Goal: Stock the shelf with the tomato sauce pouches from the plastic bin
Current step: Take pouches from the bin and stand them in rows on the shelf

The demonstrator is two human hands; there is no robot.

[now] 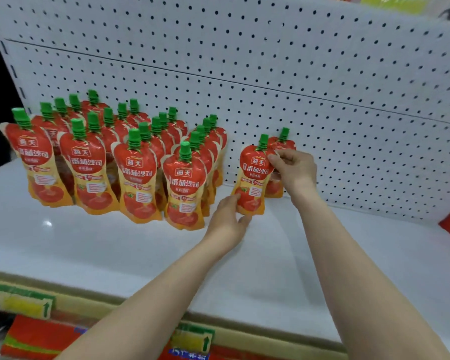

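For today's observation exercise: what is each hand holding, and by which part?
Both hold the front pouch: the left hand at its lower left edge, the right hand pinching its upper right shoulder.

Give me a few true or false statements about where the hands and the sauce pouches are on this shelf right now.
1. The left hand touches the bottom of the front pouch. True.
2. The right hand rests flat on the shelf. False: it pinches that pouch's upper edge.
3. Another pouch stands behind it, by the pegboard. True.
4. The pouch caps are red. False: green.
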